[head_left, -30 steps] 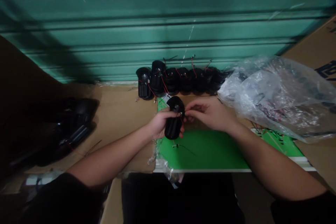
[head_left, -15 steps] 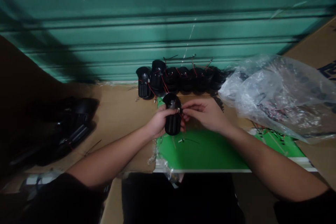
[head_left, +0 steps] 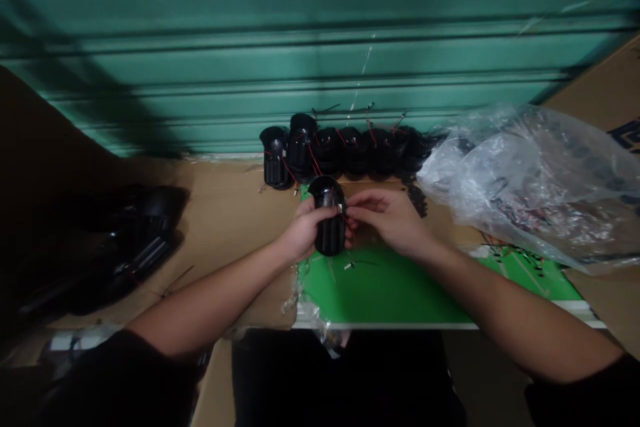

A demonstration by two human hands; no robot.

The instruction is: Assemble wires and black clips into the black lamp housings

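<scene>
- The left hand (head_left: 305, 230), reaching inward, was clamped on one black housing (head_left: 330, 230), held above the green surface (head_left: 400, 293).
- The right hand (head_left: 395, 220) extended inward, thumb and index fingertips together beside it; any pinched wire was indiscernible.
- One clear bag (head_left: 500, 173) lay right of the housing row (head_left: 301, 150); overlap prevented an exact count.

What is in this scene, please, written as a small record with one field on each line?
left hand: left hand grips a black housing
right hand: right hand, fingertips together at the housing's edge; anything pinched is too small to tell
on held housing: small white piece, thin red wire
far side: row of black housings with red wires
right side: clear plastic bag, small parts inside
left side: dark parts, details unclear
work surface: green board and cardboard
</scene>
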